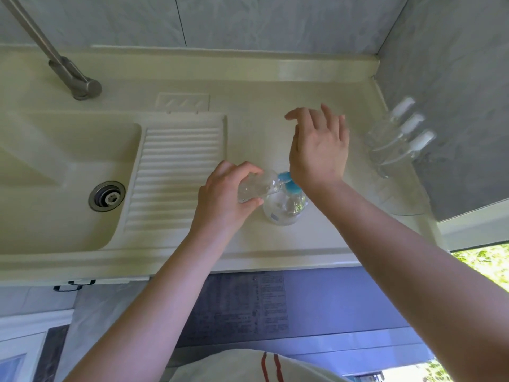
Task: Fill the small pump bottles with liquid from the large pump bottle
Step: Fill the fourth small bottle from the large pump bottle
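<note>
The large clear pump bottle (283, 208) with a blue pump head (290, 186) stands on the cream counter (248, 139). My left hand (225, 194) grips a small clear bottle (254, 188), tilted on its side with its mouth at the blue spout. The heel of my right hand (316, 150) rests on the pump head, fingers spread and straight. Three small clear pump bottles with white heads (396, 136) stand together at the right wall.
A ribbed washboard slope (176, 172) leads left into the sink basin (63, 175) with its metal drain (107, 196). A metal tap (74, 78) stands at the back left. A clear dish (405, 199) lies near the right wall. The counter's front edge (248, 257) runs below the bottles.
</note>
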The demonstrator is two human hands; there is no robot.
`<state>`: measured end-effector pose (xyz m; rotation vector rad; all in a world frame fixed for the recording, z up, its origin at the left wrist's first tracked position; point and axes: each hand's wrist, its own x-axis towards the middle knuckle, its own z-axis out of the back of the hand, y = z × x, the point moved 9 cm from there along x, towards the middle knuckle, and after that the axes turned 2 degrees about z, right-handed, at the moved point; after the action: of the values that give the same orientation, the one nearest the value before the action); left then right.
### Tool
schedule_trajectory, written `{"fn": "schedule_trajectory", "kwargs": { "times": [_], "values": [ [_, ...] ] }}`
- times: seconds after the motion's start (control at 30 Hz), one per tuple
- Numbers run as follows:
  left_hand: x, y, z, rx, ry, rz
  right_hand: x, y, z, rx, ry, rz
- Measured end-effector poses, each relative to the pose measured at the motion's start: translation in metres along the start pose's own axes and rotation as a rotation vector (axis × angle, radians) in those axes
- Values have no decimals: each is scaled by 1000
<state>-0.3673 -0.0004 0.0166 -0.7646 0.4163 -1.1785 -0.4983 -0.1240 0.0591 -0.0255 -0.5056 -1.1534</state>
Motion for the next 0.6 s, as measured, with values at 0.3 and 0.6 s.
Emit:
{"fn": "schedule_trajectory", "kwargs": {
  "times": [0.3, 0.6],
  "values": [
    [0, 0, -2, 6, 9, -1, -3, -9, -17, 148, 199, -88],
    [1, -4, 1, 13, 0, -14, 13, -6, 1, 180, 128, -64]
  ]
}}
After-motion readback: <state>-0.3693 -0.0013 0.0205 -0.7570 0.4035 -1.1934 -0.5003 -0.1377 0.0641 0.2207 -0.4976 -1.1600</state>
